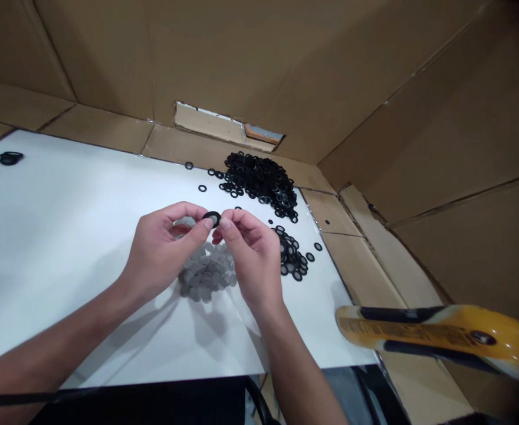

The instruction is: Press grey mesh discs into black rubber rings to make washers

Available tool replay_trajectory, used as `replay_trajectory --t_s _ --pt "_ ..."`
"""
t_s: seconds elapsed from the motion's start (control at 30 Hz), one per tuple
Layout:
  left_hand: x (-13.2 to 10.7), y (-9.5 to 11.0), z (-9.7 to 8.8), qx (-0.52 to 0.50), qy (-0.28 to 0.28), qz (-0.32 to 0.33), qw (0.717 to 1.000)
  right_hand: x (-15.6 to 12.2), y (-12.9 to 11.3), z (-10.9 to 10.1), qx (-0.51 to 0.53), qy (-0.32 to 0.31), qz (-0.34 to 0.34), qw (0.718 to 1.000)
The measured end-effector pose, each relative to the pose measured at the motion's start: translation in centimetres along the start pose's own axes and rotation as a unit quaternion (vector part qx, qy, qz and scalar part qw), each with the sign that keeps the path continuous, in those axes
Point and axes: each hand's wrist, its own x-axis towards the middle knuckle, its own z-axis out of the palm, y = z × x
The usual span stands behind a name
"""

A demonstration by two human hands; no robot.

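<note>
Between the fingertips of both hands is a black rubber ring (213, 217) with a grey mesh-like disc in its middle. My left hand (162, 245) pinches its left side with thumb and fingers. On the other side, the thumb and fingers of my right hand (257, 254) are closed at its right edge. Below the hands lies a heap of thin grey discs (209, 277), partly hidden by them. A big pile of black rings (259, 180) sits beyond. Right of my right hand is a smaller pile of rings with grey centres (291, 262).
The white tabletop (56, 236) is bordered by cardboard walls (224, 59) with a cut slot at the back. A yellow and black object (410, 327) juts in at the right edge. A small black item (10, 158) lies at far left. Several loose rings lie around the piles.
</note>
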Motion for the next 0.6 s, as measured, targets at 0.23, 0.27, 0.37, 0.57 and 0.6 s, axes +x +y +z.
replay_trajectory --t_s 0.23,0.27,0.37,0.57,0.6 --pt "0.03 0.05 -0.06 -0.007 -0.003 -0.009 1.0 -0.05 0.38 0.13 -0.055 0.013 -0.034 0.998" --pt "0.04 0.02 -0.04 -0.011 -0.004 -0.01 1.0 -0.07 0.5 0.16 -0.06 0.011 -0.04 0.997" --pt "0.05 -0.02 -0.02 -0.023 -0.014 -0.018 0.999 -0.17 0.86 0.23 -0.075 0.0 -0.051 0.996" --pt "0.07 0.14 0.01 -0.056 -0.055 -0.038 0.996 -0.45 0.81 0.18 -0.099 -0.023 -0.063 0.993" --pt "0.07 0.17 0.01 -0.056 -0.058 -0.036 0.996 -0.46 0.72 0.13 -0.099 -0.025 -0.063 0.993"
